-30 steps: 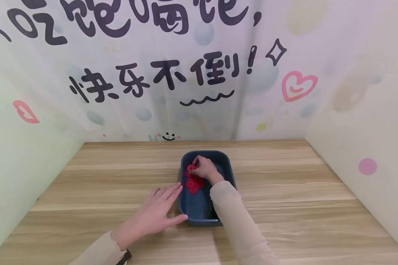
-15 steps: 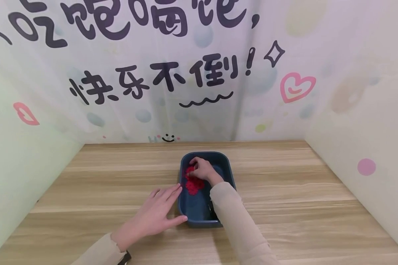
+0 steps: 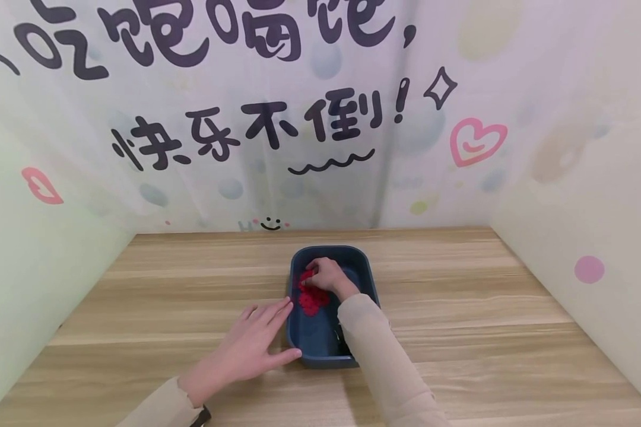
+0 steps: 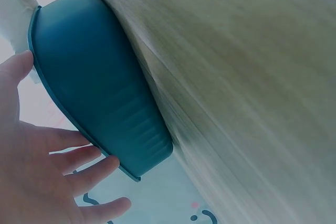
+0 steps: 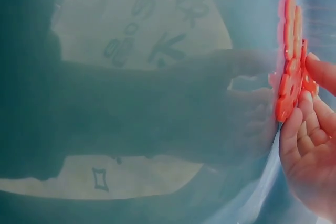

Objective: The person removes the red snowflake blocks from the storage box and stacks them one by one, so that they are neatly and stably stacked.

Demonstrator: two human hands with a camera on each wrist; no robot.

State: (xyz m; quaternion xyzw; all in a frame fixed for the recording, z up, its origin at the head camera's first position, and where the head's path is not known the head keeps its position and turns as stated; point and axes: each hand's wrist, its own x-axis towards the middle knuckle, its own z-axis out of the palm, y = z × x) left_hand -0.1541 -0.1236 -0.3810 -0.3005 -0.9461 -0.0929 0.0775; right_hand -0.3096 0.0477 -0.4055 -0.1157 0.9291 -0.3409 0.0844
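Note:
On the table stands a deep dark-blue tray (image 3: 315, 337). Several flat red plastic pieces with scalloped, flower-like edges (image 3: 311, 301) lie overlapping along its left side. Reaching inside, my right hand (image 3: 330, 276) pinches at the far end of the pieces; the right wrist view has its thumb and curled fingers (image 5: 315, 142) around one of the red pieces (image 5: 289, 87). My left hand (image 3: 252, 341) has its fingers spread and extended, with fingertips at the tray's left rim. In the left wrist view, that hand (image 4: 47, 166) lies along the rim of the tray (image 4: 97, 74).
A dark object (image 3: 342, 340) sits in the tray's near right part, mostly hidden under the right sleeve (image 3: 381, 356). The wood-grain table (image 3: 192, 273) is bounded by a printed cloth wall (image 3: 219, 201) behind and pale walls at both sides.
My right hand has shifted slightly within the tray, its fingers drawing closer over the far red pieces and covering more of them. The left hand keeps its place at the rim.

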